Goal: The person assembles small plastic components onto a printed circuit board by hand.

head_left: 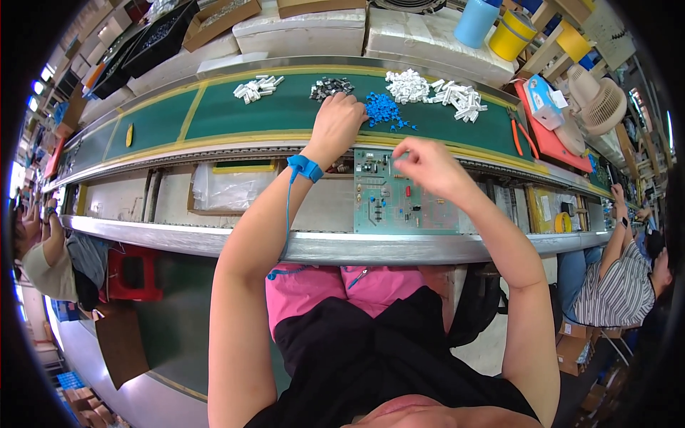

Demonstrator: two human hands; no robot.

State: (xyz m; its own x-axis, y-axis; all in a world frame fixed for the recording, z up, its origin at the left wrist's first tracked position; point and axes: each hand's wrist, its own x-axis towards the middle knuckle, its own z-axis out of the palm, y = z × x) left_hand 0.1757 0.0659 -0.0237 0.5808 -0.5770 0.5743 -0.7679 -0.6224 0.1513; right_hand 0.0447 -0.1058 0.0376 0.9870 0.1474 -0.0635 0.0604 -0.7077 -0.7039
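1. The left hand (339, 118) reaches down at the dark pile (326, 87) of small parts, fingers bent; whether they pinch anything, I cannot tell.
2. The right hand (434, 168) hangs over the upper part of the circuit board (389, 214), fingers curled, thumb close to them: a narrow gap, its contents unclear.
3. The circuit board sits in front of the person, between the green surface (160, 114) and the metal rail (314, 246).
4. The dark pile lies near the blue pile (382, 108), so a sideways brush of the left fingers could mix them. A low right knuckle could bend upright components. The wristband's cord (288, 214) could snag on the metal rail.
5. Textures: smooth rounded metal, matte green surface, spiky blue bits, and 3 white heaps (408, 87), some of stubby sticks.
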